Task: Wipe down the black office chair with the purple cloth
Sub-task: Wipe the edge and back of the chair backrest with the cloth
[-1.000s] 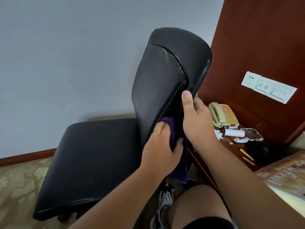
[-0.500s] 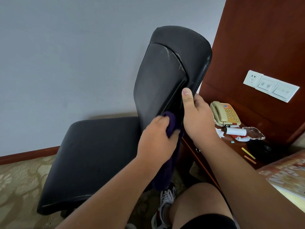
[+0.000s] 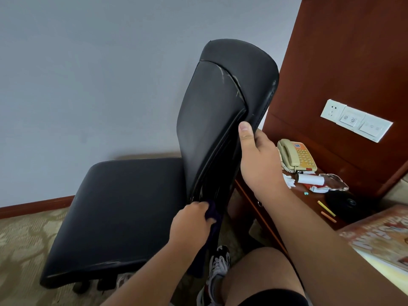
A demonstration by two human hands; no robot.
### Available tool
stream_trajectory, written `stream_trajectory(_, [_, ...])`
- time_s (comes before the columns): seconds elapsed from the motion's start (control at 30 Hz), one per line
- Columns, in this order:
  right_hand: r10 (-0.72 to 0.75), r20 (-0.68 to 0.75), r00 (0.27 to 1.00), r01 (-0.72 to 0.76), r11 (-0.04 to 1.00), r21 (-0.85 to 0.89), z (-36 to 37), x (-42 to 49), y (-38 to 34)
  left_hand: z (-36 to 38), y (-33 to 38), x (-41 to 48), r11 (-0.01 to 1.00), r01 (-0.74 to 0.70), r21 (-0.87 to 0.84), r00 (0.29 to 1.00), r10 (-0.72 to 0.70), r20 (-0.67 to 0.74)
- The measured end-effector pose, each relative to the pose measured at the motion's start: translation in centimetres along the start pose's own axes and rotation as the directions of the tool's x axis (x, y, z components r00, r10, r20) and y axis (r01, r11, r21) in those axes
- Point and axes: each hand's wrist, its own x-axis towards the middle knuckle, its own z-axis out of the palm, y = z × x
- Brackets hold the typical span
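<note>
The black padded leather office chair [image 3: 123,208] fills the lower left and centre of the frame. At lower centre the left hand [image 3: 191,221] grips the dark purple cloth [image 3: 213,214] against the lower edge of the backrest [image 3: 216,120]. Just right of it, the right hand [image 3: 258,160] clasps the backrest's side edge, thumb up. A beige telephone [image 3: 295,154] sits at mid right.

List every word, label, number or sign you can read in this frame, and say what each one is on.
No text here can be read with confidence.
Printed cover, lower right: large pale letters, skewed and cut off, unreadable.
Telephone: keypad figures and label too small.
Wall switch panel: round symbols, blurred.
Black office chair and purple cloth: no markings visible.
</note>
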Motion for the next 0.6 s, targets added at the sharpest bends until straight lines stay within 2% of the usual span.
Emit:
stream_trajectory(0.1, [-0.005,-0.006,1.0,0.005,1.0,-0.013,0.1,-0.1,0.1,0.1,0.1,-0.2,0.995,-0.003,-0.101,1.0,0.002,-0.017])
stream_trajectory(0.2, [-0.002,-0.012,1.0,0.002,1.0,-0.021,0.3,-0.1,0.1,-1.7,1.8,0.0,0.982,-0.037,-0.186,0.994,0.017,-0.108])
stream_trajectory(0.4, [0.001,-0.04,0.999,-0.001,1.0,0.014,0.6,0.1,0.5,-7.3,6.2,0.6,0.912,-0.257,-0.321,0.925,0.136,-0.355])
stream_trajectory(0.6, [0.022,-0.06,0.998,-0.022,1.0,0.006,0.6,0.2,0.5,-7.2,6.4,0.5,0.931,-0.242,-0.274,0.929,0.141,-0.342])
